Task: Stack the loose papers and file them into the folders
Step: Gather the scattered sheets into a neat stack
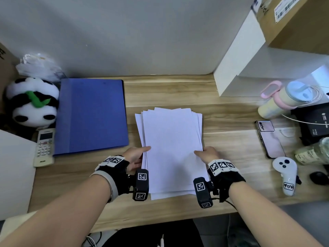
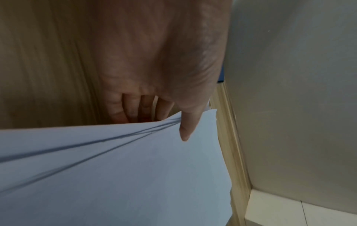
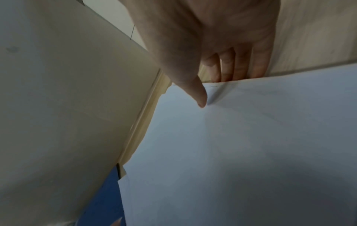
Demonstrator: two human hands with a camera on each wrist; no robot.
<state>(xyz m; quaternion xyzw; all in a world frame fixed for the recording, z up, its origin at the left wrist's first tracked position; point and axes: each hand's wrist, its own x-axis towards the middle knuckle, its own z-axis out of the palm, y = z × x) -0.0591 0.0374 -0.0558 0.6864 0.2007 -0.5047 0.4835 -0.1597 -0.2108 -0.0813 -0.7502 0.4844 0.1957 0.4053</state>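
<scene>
Wood desk [image 1: 222, 111] against grey wall [image 1: 124, 32]; paper stack [image 1: 170, 139] center, blue folder [image 1: 92, 114] at 9 o'clock. Left hand [image 1: 135, 155] and right hand [image 1: 208, 154] pinch stack's side edges, thumbs on top.

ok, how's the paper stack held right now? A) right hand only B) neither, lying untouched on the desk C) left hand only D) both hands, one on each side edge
D: the left hand pinches the left edge of the papers and the right hand the right edge, each with its thumb on top and fingers underneath; the blue folder lies shut off to the left.
</scene>
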